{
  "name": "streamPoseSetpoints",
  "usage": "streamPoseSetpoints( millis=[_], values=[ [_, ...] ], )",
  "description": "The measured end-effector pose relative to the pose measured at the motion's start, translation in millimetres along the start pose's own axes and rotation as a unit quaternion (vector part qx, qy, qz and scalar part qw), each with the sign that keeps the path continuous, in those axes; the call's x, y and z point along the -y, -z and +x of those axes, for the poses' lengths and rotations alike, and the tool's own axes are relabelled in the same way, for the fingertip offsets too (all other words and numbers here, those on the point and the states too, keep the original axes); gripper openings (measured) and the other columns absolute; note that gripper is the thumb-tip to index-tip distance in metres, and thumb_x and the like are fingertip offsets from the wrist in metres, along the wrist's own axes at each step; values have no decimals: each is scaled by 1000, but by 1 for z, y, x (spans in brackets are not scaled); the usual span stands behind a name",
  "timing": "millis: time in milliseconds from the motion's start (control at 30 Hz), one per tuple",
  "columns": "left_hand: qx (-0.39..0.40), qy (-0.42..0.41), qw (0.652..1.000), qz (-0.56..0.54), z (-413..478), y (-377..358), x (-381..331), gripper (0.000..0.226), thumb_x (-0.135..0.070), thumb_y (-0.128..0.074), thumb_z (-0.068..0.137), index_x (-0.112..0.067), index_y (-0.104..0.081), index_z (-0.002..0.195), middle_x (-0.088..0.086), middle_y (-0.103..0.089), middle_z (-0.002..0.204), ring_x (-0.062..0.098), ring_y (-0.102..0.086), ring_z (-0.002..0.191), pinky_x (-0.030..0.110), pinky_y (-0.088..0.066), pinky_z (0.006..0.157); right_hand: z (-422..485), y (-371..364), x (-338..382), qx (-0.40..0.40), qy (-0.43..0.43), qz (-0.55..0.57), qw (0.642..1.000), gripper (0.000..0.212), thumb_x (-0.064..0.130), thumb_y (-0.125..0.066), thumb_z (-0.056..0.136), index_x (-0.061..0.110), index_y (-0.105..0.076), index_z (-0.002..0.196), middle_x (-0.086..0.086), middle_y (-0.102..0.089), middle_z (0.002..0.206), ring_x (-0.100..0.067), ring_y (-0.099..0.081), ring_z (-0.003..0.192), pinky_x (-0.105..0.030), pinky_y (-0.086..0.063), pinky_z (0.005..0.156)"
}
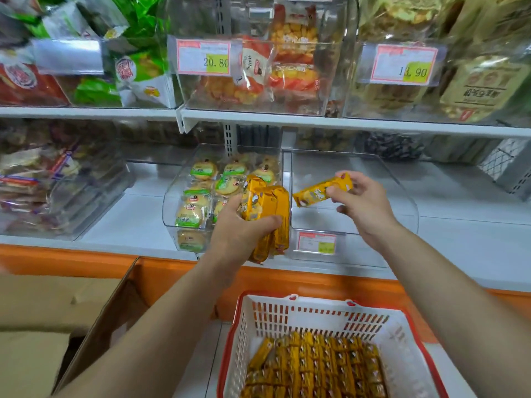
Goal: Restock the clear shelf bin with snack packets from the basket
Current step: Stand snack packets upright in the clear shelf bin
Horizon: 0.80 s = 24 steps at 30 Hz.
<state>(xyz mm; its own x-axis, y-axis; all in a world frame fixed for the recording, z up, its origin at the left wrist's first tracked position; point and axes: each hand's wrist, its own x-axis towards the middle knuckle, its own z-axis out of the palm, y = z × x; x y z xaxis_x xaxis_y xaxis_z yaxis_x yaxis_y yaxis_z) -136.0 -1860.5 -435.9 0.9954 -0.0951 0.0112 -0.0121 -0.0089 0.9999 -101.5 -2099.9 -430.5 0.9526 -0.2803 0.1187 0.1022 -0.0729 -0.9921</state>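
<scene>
Right hand (362, 202) is pinching one yellow foil packet (319, 192) over the clear plastic shelf bin (408, 208); left hand (241, 228) is gripping a yellow bundle (267, 205), perhaps five; white slatted basket (316, 314) is holding more.

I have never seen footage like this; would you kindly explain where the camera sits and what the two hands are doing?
There is no machine here: a person wears a wide-angle camera on the head, looking down at their own bare hands before a shop shelf. The left hand grips a bundle of yellow packets. The right hand pinches a single yellow packet at the open top of the clear bin. Below stands a white basket holding more yellow packets. The neighbouring bin holds round cakes in green wrappers.
</scene>
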Motion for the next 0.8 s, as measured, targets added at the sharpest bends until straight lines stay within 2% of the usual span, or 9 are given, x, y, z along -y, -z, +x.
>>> streamPoseSetpoints(
  millis=[100,200,300,400,467,567,633,733,800],
  values=[
    [-13,-13,1000,20,12,-2,5,37,-20,-86,80,-30,-61,106,-6,-78,87,15,-77,78,31,-63,60,47,-5,-16,10,20,-83,996,30,5,-73,87,25,-64,109,0,-65,95,-14,-63,80,-27,-53,66],
    [-35,-16,998,48,28,-6,14,38,-17,-85,80,-29,-61,107,-4,-77,88,14,-76,78,30,-63,62,98,-8,-36,14,20,-187,982,41,3,-74,85,11,-58,121,-8,-64,104,-21,-61,90,-42,-54,83],
    [-44,-11,997,69,36,-10,20,42,-14,-85,79,-25,-60,112,1,-75,93,19,-75,82,32,-64,68,138,-14,-47,61,36,-299,952,40,7,-76,83,11,-61,119,-5,-62,102,-22,-60,93,-32,-49,77],
    [-35,-13,997,74,28,-7,20,49,-16,-86,78,-26,-59,118,0,-76,94,16,-75,83,29,-64,68,154,-25,-48,89,51,-404,909,44,16,-75,86,16,-60,127,-1,-57,106,-19,-57,100,-21,-38,78],
    [-37,-16,997,63,29,-6,24,48,-14,-86,77,-29,-60,115,-3,-77,90,13,-76,80,26,-62,64,170,-36,-55,91,60,-403,909,41,13,-75,85,14,-63,124,-6,-64,111,-23,-60,102,-24,-43,81],
    [-41,-15,998,45,33,-3,29,46,-8,-85,77,-32,-60,108,-8,-77,86,12,-76,75,22,-60,60,187,-47,-64,83,71,-425,899,27,9,-77,80,19,-69,104,-10,-70,108,-28,-64,97,-37,-54,88],
    [-42,-16,998,46,35,-2,31,46,-8,-85,77,-32,-60,108,-7,-77,85,12,-76,75,22,-60,60,194,-50,-70,80,59,-421,902,30,6,-79,76,20,-67,100,-9,-68,101,-27,-64,92,-39,-55,85],
    [-34,-18,998,48,36,-3,33,45,-9,-84,77,-30,-61,110,-8,-77,85,11,-76,74,21,-58,59,199,-56,-76,80,16,-375,924,38,2,-80,75,19,-56,100,-12,-62,96,-35,-66,97,-47,-57,87],
    [-29,-15,998,47,36,-5,34,51,-10,-85,77,-27,-60,119,-7,-78,88,11,-76,77,21,-59,61,201,-60,-78,69,9,-361,930,39,6,-83,75,19,-53,97,-12,-62,96,-34,-66,94,-40,-56,80]
  ],
)
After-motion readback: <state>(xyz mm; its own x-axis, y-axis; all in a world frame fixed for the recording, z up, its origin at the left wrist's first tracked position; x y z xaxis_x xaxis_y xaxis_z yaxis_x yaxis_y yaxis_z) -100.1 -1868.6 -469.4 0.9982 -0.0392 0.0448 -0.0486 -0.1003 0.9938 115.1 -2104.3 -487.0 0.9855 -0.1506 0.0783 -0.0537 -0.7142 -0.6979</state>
